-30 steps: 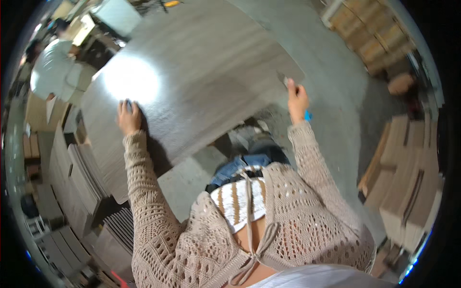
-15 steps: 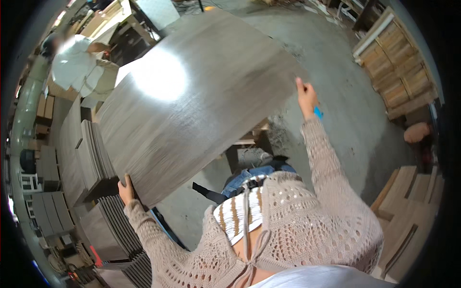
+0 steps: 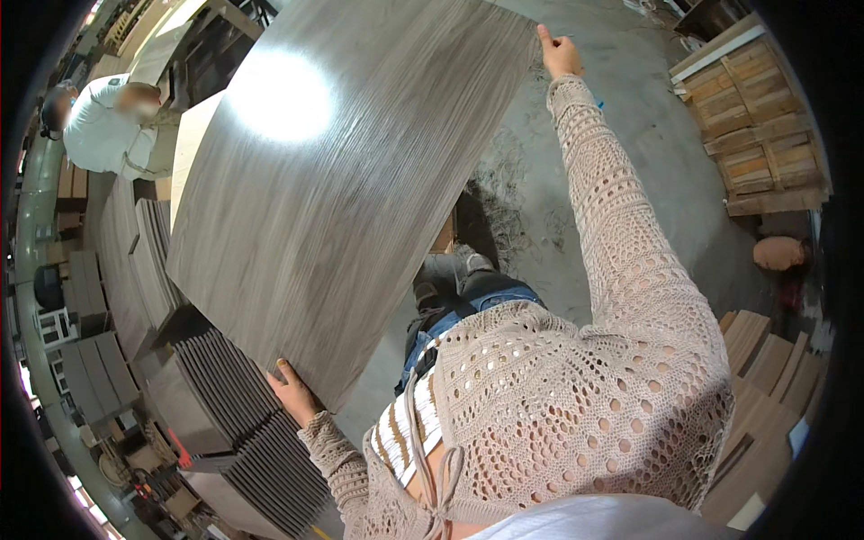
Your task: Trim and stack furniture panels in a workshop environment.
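Grey concrete floor [image 3: 630,171], scuffed near centre. Wooden pallets [image 3: 751,135] stacked at upper right; cut boards [image 3: 765,360] at right. Grey panel stacks [image 3: 225,414] at lower left. Another person [image 3: 103,130] stands at upper left.

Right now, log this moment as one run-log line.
left hand: grips near lower edge of grey wood-grain panel | right hand: holds far top corner | panel: lifted, tilted | below left: stacked grey panels

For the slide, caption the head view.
Both hands, left and right, grip a large grey wood-grain panel above stacked panels.
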`<state>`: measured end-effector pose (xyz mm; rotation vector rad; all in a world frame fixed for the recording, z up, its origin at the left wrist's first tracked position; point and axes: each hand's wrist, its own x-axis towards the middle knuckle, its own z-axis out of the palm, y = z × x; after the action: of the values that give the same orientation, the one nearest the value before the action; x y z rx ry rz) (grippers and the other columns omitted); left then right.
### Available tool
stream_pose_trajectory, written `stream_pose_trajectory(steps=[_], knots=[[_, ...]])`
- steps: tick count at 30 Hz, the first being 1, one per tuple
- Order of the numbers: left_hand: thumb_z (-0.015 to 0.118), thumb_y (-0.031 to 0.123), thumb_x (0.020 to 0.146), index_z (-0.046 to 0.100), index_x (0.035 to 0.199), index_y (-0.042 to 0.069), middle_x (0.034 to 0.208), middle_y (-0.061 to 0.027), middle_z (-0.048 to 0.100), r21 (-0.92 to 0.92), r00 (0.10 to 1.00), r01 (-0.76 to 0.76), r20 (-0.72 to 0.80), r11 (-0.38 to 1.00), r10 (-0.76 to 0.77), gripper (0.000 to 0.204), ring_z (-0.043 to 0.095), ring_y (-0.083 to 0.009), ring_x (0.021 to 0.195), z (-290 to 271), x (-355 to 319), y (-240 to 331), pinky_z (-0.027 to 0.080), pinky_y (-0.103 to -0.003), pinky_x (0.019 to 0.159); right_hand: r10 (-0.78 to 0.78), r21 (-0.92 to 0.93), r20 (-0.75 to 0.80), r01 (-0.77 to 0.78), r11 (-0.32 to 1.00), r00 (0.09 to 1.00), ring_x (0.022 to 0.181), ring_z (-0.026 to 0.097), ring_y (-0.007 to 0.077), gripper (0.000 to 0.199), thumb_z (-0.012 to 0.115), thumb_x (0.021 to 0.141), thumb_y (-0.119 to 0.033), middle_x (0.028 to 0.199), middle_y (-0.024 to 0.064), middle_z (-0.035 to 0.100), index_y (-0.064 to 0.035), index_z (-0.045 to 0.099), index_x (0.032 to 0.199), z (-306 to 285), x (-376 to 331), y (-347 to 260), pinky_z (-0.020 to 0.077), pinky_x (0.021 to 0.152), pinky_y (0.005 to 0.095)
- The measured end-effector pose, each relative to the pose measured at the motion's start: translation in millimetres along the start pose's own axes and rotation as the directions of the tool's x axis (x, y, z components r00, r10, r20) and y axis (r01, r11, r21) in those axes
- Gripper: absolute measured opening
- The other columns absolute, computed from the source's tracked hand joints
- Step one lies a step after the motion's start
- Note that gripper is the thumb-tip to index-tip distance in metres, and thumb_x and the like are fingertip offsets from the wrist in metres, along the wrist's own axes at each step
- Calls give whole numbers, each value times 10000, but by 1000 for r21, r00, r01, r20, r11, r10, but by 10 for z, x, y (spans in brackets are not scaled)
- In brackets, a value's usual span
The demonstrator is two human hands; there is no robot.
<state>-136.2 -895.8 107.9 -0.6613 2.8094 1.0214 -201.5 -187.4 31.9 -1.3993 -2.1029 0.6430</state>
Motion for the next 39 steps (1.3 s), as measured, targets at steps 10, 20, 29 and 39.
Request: stream_pose_trajectory(steps=[10, 20, 29, 39], knots=[[506, 490, 878, 245, 1322, -154, 1344, -290, 349, -95, 999, -4, -52, 995, -1, 825, 385, -352, 1228, -14, 146, -505, 304, -370, 1025, -262, 167, 16, 256, 952, 965, 648, 600, 198, 663, 508, 722, -733, 624, 38, 609, -78, 607, 685, -22, -1229, -339, 427, 688, 369], [489, 485, 887, 248, 1321, -155, 1342, -287, 355, -108, 998, 26, -49, 994, -31, 810, 389, -351, 1229, 32, 256, -578, 323, -357, 1012, -540, 254, -103, 547, 798, 835, 473, 480, 214, 601, 555, 746, -661, 509, 25, 503, -89, 496, 573, 4, -2768, -639, 338, 530, 362], [525, 362, 912, 465, 1101, -100, 1060, -185, 558, -396, 996, -88, -13, 914, 90, 503, 549, -235, 938, 617, -762, -59, 430, -303, 829, -203, 86, 82, 196, 977, 976, 799, 623, 325, 606, 531, 799, -610, 796, 194, 645, -9, 607, 778, 414, -914, -943, 458, 703, 406], [629, 348, 850, 495, 826, -10, 859, -93, 546, -517, 729, 565, 677, 643, -97, 383, 574, -169, 706, 533, -999, 331, 543, -358, 624, -484, 436, 104, 398, 807, 869, 586, 365, 110, 597, 538, 813, -605, 595, 9, 440, -34, 458, 659, 595, -761, -538, 378, 533, 304]])
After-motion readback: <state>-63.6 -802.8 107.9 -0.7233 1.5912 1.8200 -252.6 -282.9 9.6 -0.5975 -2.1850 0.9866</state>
